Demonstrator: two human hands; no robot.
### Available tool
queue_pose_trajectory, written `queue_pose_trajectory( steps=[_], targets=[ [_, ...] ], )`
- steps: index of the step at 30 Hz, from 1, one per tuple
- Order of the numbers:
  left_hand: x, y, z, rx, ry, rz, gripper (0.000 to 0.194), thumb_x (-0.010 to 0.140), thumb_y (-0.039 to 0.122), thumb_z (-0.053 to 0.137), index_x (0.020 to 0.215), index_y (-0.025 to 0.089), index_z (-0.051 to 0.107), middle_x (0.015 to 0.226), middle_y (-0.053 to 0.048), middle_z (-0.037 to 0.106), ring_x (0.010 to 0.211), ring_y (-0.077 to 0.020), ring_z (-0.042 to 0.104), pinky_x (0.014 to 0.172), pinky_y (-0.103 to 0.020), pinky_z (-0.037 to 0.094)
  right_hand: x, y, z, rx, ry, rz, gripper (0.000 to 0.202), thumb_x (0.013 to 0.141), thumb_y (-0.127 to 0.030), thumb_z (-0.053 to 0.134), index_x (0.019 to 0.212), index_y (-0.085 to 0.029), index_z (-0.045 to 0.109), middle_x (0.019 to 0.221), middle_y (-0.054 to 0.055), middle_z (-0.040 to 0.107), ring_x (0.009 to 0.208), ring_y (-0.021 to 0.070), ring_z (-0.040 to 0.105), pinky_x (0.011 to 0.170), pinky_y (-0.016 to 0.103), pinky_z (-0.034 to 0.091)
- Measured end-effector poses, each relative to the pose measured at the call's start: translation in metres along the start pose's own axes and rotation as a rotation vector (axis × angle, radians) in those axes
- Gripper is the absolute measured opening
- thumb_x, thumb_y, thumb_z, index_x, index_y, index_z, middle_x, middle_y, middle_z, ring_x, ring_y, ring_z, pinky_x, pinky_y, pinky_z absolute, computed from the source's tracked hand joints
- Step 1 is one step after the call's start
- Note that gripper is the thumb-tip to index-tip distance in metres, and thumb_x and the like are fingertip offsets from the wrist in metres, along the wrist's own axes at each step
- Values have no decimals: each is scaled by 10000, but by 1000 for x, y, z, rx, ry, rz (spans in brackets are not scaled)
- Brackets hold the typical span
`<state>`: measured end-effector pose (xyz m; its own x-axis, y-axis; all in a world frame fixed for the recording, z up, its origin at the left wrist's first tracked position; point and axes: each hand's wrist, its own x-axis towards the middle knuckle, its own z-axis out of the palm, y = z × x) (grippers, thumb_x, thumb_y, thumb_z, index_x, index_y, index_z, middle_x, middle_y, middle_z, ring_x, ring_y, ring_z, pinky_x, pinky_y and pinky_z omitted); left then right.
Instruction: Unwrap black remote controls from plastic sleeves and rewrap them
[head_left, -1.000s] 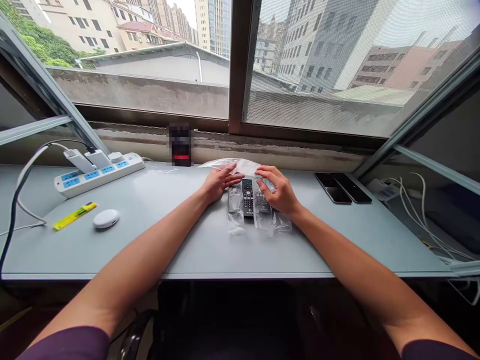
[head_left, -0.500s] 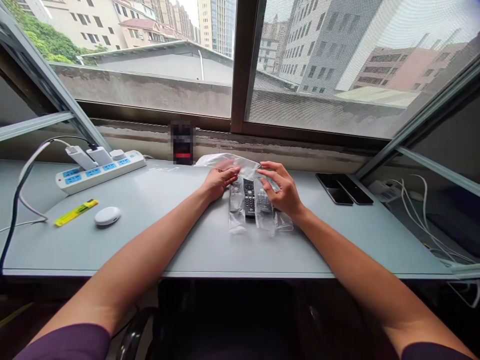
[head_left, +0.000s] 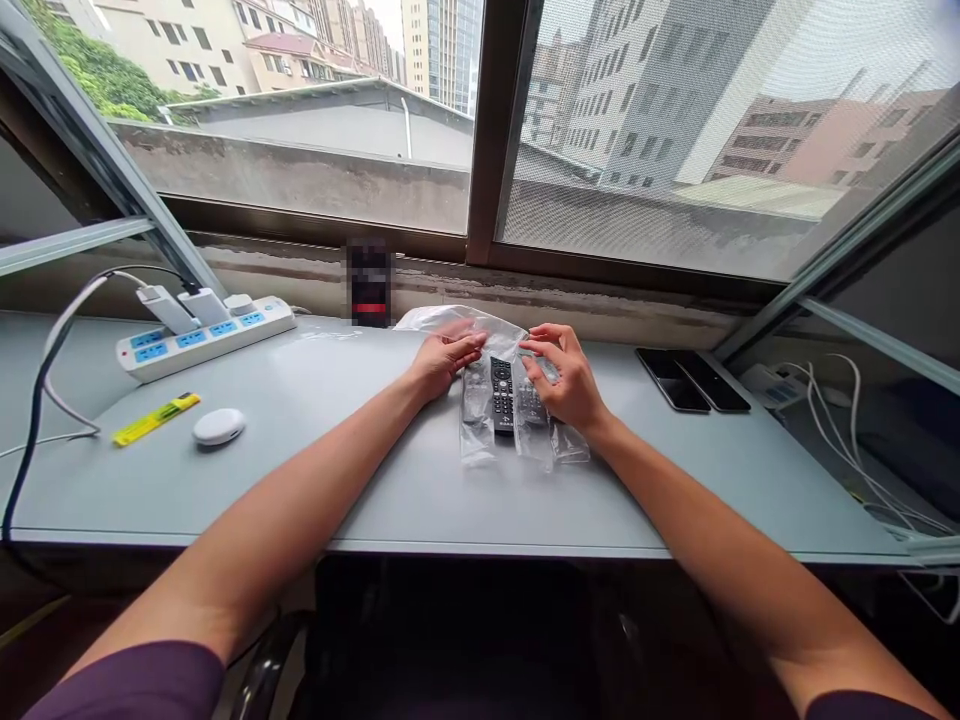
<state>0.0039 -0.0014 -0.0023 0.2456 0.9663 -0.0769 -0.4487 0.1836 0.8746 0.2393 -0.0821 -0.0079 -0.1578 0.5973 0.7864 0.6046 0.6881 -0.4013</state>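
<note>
A clear plastic bag (head_left: 491, 325) stretches between my two hands over the far middle of the desk. My left hand (head_left: 446, 363) grips its left side, thumb against fingers. My right hand (head_left: 568, 378) has curved fingers at the bag's right corner; the fingertips seem to pinch the film, with the thumb a little lower. Below the hands lies a black remote control (head_left: 502, 398), its buttons facing up. Clear-wrapped remotes flank it, a left one (head_left: 476, 405) and a right one (head_left: 532, 408). Crumpled clear wrapping (head_left: 571, 445) sits under my right wrist.
A power strip (head_left: 206, 340) with plugs and cables stands at the left, near a yellow packet (head_left: 157, 420) and a white round case (head_left: 219, 427). Two dark phones (head_left: 694, 380) lie at the right. A blurred dark object (head_left: 370, 285) stands by the window.
The whole view has shifted slightly. My hands keep nearly the same pose around the plastic bag, and the remotes stay where they were.
</note>
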Motion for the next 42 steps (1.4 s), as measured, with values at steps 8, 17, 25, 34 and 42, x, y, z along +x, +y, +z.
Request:
queue_pose_trajectory(
  steps=[8,17,25,34,42],
  targets=[
    [1,0,0,-16,-11,15,465,780,130,1036,1187,190,819,1117,-71,883,994,-175,822,896,-268,630,-1,-7,-1,16,-78,-29,284,1131,-328,653,1343,-267,832,1324,143,711,1240,325,740,1118,559,670],
    [-2,-2,2,38,-92,22,548,662,213,1113,1132,167,833,1015,-73,873,945,-193,806,856,-281,600,-3,-5,1,42,-229,-92,288,1139,-340,638,1370,-292,804,1355,122,815,1308,348,755,1149,590,645],
    [0,6,4,-92,58,-29,274,1012,444,850,1038,179,784,965,-49,843,815,-154,781,790,-265,637,0,-10,-5,47,-264,-109,416,1110,-308,702,1524,-287,734,1374,121,835,1289,350,783,1119,551,671],
    [8,16,-7,-139,163,40,368,1170,436,539,1218,176,795,1320,-132,867,1231,-237,822,1001,-320,657,6,-15,-19,106,-306,-163,499,1117,-432,726,1602,-314,722,1587,104,764,1487,361,726,1234,571,636],
    [6,22,-15,-116,90,82,585,1059,715,658,1259,181,788,1359,-151,845,1268,-277,798,947,-316,653,4,-16,-18,144,-293,-104,565,1125,-539,710,1631,-288,709,1600,134,753,1465,361,738,1228,539,624]
  ],
)
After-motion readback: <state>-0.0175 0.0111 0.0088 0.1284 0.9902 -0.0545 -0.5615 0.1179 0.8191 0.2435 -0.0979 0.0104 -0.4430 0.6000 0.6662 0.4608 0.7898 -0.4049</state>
